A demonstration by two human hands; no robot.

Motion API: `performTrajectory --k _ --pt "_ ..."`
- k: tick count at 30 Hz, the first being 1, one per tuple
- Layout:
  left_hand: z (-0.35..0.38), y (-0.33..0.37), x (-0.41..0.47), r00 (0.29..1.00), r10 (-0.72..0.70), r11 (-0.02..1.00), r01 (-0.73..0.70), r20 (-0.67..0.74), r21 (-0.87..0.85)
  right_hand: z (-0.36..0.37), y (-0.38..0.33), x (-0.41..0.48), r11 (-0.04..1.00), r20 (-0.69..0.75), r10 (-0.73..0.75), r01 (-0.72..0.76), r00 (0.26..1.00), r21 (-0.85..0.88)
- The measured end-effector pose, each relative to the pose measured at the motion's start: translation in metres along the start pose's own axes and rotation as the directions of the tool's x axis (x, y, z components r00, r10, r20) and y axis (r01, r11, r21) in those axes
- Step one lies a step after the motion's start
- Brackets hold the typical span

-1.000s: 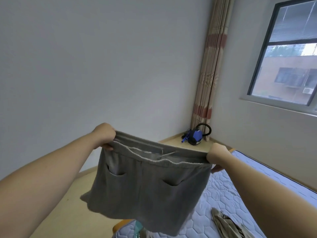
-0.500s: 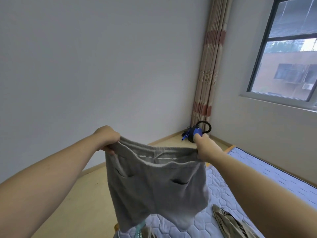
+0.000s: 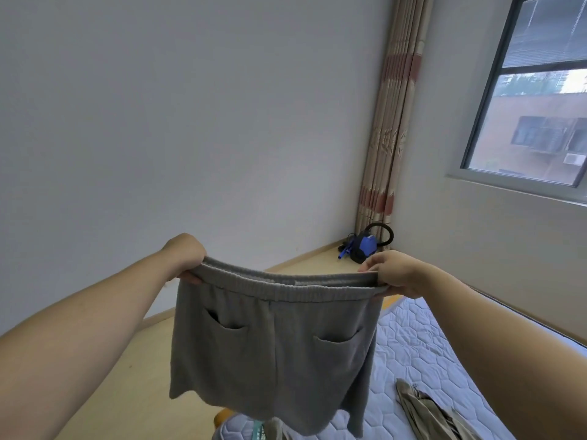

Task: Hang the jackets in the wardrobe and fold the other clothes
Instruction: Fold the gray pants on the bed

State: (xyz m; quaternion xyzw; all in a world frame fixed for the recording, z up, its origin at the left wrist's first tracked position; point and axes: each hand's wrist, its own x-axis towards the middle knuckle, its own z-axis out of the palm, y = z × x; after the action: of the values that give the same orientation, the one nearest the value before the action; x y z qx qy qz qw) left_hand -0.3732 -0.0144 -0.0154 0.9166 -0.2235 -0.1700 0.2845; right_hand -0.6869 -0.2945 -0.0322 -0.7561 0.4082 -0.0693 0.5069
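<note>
Grey shorts with an elastic waistband and two back pockets hang in the air in front of me, spread flat. My left hand grips the waistband's left end, and my right hand grips its right end. The legs dangle above the corner of the bed. An olive-khaki garment lies crumpled on the mattress at the lower right, partly cut off by the frame edge.
A quilted white mattress fills the lower right. Light wooden floor runs along the white wall on the left. A blue appliance with a black hose sits in the corner under a striped curtain. A window is at right.
My right hand swung in toward the left and then back out to the right, stretching the waistband taut. The shorts now show the side with two pockets and no drawstring.
</note>
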Motion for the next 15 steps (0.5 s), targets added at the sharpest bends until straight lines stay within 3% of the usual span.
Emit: performTrajectory --k 2,6,10,12,15 --pt "-0.001 -0.003 0.002 0.999 0.031 0.997 -0.030 -0.013 0.066 -0.002 -0.001 -0.002 0.998 0.062 -0.025 0.021 0.998 0.055" --pt "-0.004 0.000 0.003 0.998 0.060 0.982 -0.053 -0.031 0.180 0.004 -0.008 -0.004 0.996 0.004 -0.040 0.040 0.999 0.078" --pt "-0.010 0.000 0.008 0.983 0.178 0.921 -0.179 0.033 0.346 0.013 -0.015 -0.007 0.968 -0.037 -0.095 0.084 0.995 -0.235" --pt "-0.011 -0.003 0.010 0.961 0.259 0.817 -0.271 0.094 0.509 0.013 -0.016 -0.007 0.943 -0.022 -0.101 0.088 0.995 -0.322" --pt "-0.009 -0.011 0.018 0.933 0.290 0.912 -0.336 0.213 0.233 0.007 -0.013 -0.006 0.937 0.021 -0.108 0.109 0.994 -0.332"
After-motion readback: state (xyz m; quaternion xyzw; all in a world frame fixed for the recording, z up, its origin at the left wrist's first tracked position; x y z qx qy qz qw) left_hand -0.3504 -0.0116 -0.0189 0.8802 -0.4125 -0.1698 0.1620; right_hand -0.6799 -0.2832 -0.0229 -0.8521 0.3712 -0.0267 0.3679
